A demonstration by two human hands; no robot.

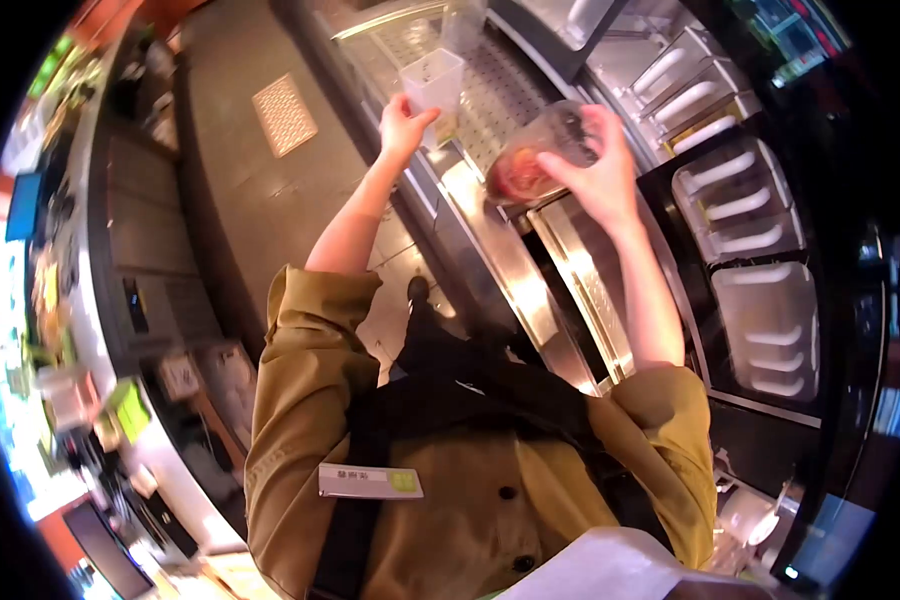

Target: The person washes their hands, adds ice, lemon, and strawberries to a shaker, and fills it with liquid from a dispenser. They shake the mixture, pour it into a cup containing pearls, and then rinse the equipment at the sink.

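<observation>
My left hand has its thumb and fingers closed on a clear, square-sided plastic container. Its wide mouth faces up, over the edge of the perforated metal counter. To the right, my right hand is wrapped round a clear cup that leans toward the lower left. Red contents with orange-red pieces, perhaps fruit, show at the cup's lower end. The two vessels are apart. My fingers on the far side of the cup are partly hidden.
Clear-lidded bins with white handles line the right side. Metal ledges run along the counter's near side. Left of it lies a dark floor with a perforated plate. Another counter with many items stands far left.
</observation>
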